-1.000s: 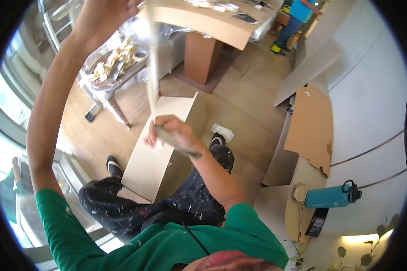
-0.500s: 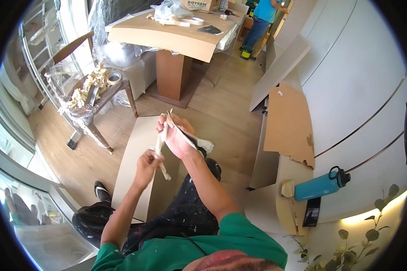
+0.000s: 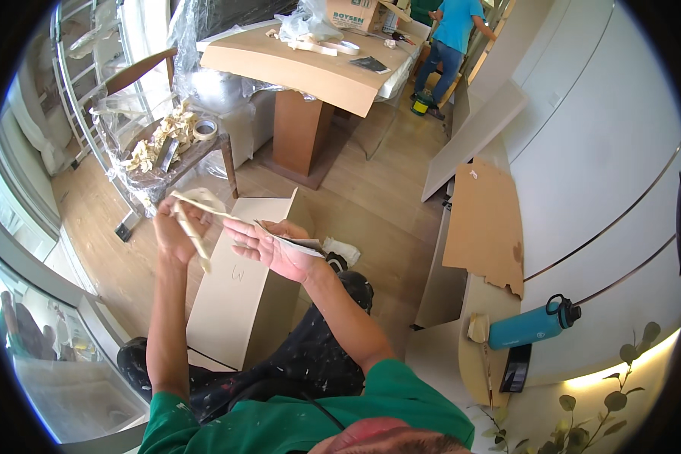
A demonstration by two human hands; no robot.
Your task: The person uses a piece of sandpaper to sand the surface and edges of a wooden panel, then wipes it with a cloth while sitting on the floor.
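My left hand [image 3: 175, 236] is raised beside the chair, closed on a strip of cream masking tape [image 3: 192, 237]. One end of the strip hangs below the fingers, while another stretch runs across to the fingertips of my right hand [image 3: 274, 251]. A thin flat piece [image 3: 299, 246], dark on one face and pale on its edge, lies along the right palm, held under the thumb. Its exact kind cannot be made out. Below both hands stands a long pale box-like panel [image 3: 231, 291] with a pencil mark on top.
A plastic-wrapped chair [image 3: 223, 144] holds crumpled tape [image 3: 163, 140] and a tape roll [image 3: 204, 130]. Ahead is a cardboard-covered table [image 3: 295, 64]. A blue bottle [image 3: 526, 327] and phone [image 3: 515, 369] rest on a ledge at right. Another person [image 3: 450, 45] stands at the back.
My left hand has moved left and up, away from the right hand, drawing the tape strip out with it. The right hand has come slightly lower, its fingers now pointing left.
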